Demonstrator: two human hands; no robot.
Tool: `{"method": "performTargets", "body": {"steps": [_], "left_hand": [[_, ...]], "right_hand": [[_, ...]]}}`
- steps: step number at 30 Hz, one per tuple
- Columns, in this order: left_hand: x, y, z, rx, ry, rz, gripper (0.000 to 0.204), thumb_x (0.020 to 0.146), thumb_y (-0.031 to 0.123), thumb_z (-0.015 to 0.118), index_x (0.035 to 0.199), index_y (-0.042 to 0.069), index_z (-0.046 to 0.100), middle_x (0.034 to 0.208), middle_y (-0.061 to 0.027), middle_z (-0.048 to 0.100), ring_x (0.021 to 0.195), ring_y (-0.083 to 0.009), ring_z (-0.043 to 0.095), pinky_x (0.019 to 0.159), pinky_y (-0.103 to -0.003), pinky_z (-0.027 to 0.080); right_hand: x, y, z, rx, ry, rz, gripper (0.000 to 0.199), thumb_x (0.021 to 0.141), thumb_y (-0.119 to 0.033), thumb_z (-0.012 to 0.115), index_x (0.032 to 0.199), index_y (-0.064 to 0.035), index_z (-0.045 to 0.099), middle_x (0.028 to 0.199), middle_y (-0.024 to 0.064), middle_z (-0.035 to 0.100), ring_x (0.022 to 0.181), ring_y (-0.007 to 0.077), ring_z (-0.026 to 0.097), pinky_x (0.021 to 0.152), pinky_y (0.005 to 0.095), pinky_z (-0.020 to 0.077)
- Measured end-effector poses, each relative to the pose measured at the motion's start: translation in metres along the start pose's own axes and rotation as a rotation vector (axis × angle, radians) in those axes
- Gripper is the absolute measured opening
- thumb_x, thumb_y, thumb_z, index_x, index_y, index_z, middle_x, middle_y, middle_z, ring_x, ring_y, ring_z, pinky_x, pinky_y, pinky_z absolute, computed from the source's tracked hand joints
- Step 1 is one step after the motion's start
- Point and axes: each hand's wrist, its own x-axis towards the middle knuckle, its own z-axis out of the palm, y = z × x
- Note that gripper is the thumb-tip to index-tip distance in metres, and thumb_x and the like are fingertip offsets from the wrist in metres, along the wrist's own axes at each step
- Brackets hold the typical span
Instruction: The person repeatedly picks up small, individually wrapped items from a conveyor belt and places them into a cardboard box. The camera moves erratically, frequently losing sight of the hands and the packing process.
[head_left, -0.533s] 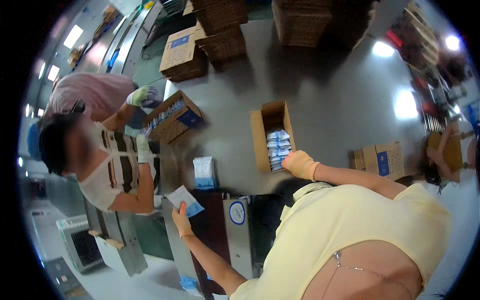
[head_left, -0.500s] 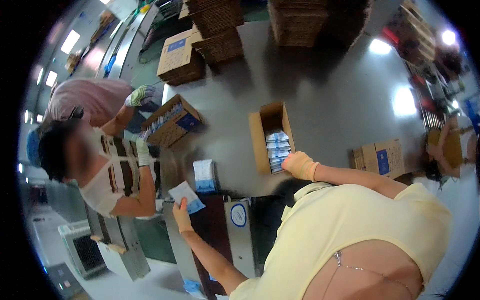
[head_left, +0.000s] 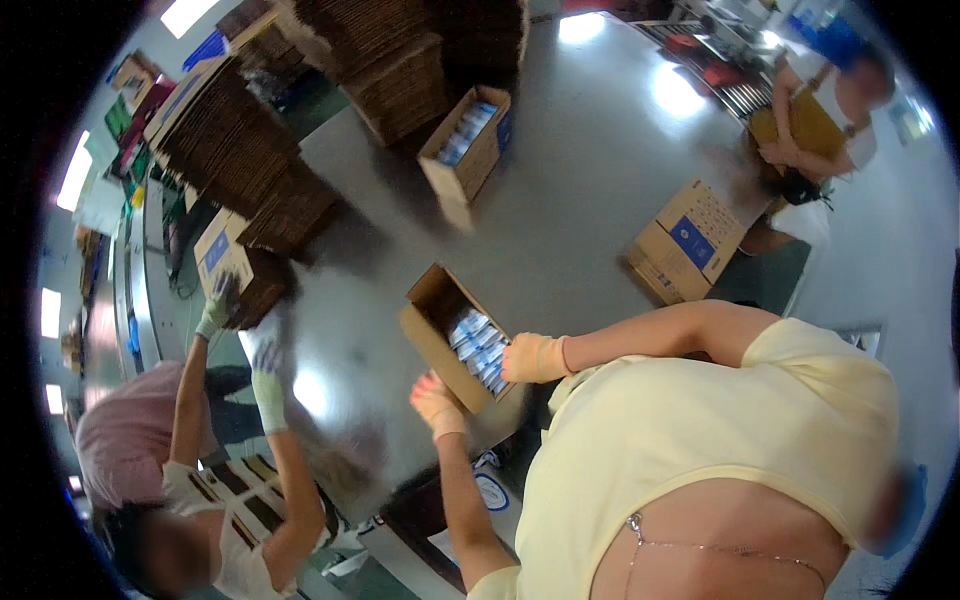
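Observation:
An open cardboard box (head_left: 425, 340) stands in front of me on the metal table, tilted a little to the left in view. White-and-blue packets (head_left: 480, 348) lie packed in its near and right part, and bare cardboard shows at the far end. My left hand (head_left: 437, 404), in a pale glove with bare fingertips, closes on the box's near left edge, with no packet visible in it. At the near right edge, my right hand (head_left: 535, 357), gloved likewise, has its fingers curled over the rim beside the packets. Its fingertips are partly hidden.
A second open box (head_left: 470, 155) of packets stands farther off, by tall stacks of flattened cartons (head_left: 395, 80). To the right lies a carton (head_left: 690, 240) with a blue panel. At left, a co-worker's gloved hands (head_left: 240, 335) reach toward another carton pile (head_left: 225, 250).
The packet has left my left hand, which has moved right onto the box. The view has turned. A filled box now stands farther off, and the co-worker's hands have left their box.

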Motion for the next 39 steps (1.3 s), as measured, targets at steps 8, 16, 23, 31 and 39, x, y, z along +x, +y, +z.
{"method": "performTargets", "body": {"steps": [8, 16, 23, 31, 39], "left_hand": [[0.032, -0.074, -0.114, -1.479, 0.278, -0.368, 0.04, 0.07, 0.006, 0.074, 0.107, 0.003, 0.059, 0.095, -0.0085, 0.066, 0.083, -0.0248, 0.063, 0.074, -0.035, 0.052], [0.075, 0.027, -0.125, -1.696, 0.252, 0.004, 0.065, 0.064, 0.002, 0.079, 0.122, 0.002, 0.051, 0.111, -0.0118, 0.058, 0.098, -0.0219, 0.056, 0.083, -0.031, 0.049], [0.084, 0.063, -0.149, -1.049, 0.361, 0.132, 0.091, 0.056, 0.016, 0.085, 0.135, 0.009, 0.04, 0.14, -0.0145, 0.04, 0.129, -0.0363, 0.034, 0.107, -0.048, 0.029], [0.078, 0.067, -0.175, -0.419, 0.071, 0.478, 0.034, 0.088, 0.029, 0.055, 0.116, 0.01, 0.061, 0.138, -0.0064, 0.045, 0.132, -0.0398, 0.028, 0.103, -0.061, 0.022], [0.008, 0.068, -0.145, -1.153, 0.374, 0.121, 0.025, 0.089, 0.008, 0.052, 0.112, 0.0, 0.059, 0.119, -0.0191, 0.053, 0.112, -0.0336, 0.05, 0.095, -0.044, 0.04]], "right_hand": [[-0.012, 0.006, 0.025, 0.035, 0.18, 0.075, 0.007, 0.073, -0.016, 0.062, 0.077, -0.0114, 0.065, 0.079, 0.0053, 0.066, 0.082, 0.0246, 0.065, 0.061, 0.0393, 0.0524], [-0.01, 0.01, 0.024, 0.076, 0.105, 0.023, 0.012, 0.073, -0.016, 0.067, 0.083, -0.0125, 0.063, 0.081, 0.0031, 0.064, 0.082, 0.0239, 0.063, 0.062, 0.0371, 0.0513], [-0.021, 0.02, 0.023, 0.018, 0.11, 0.0, 0.012, 0.077, -0.016, 0.061, 0.087, -0.0099, 0.062, 0.08, 0.0051, 0.065, 0.08, 0.0247, 0.065, 0.058, 0.0376, 0.0527], [-0.01, 0.015, 0.035, 0.135, 0.25, 0.04, 0.007, 0.067, -0.014, 0.065, 0.068, -0.0078, 0.063, 0.064, 0.0105, 0.062, 0.056, 0.0279, 0.064, 0.046, 0.0398, 0.0485], [-0.11, 0.076, 0.054, 0.305, 0.404, 0.562, 0.015, 0.069, -0.019, 0.06, 0.066, -0.0044, 0.063, 0.059, 0.0175, 0.061, 0.057, 0.0346, 0.064, 0.05, 0.0456, 0.0498]]}}
